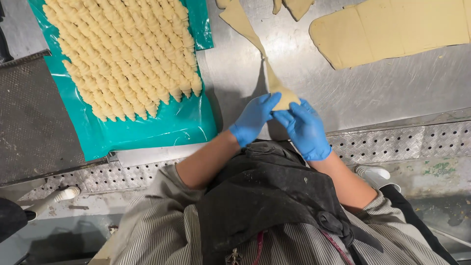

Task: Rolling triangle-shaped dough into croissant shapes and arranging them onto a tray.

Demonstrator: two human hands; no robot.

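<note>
Pale, soft dough is what we have between both hands: a long thin triangle of raw pastry dough [269, 73] that runs from the upper middle of the frame down to the centre, its wide end at our fingers. Our left hand in a blue glove [252, 119] and our right hand in a blue glove [305, 128] each pinch that wide end [285, 97], fingertips closed on it just above the front edge of the brushed steel bench [373, 93].

We judge the strip light, limp and easily stretched; it already narrows sharply midway, so a hard pull there could tear it. The wide end is the place to hold it, with flat fingertips and little pressure.

At upper left, rows of shaped raw croissants [125, 51] lie packed on a teal plastic sheet [152, 132]. At upper right, a flat slab of rolled dough [392, 29] rests on the bench, well apart from our hands.
</note>
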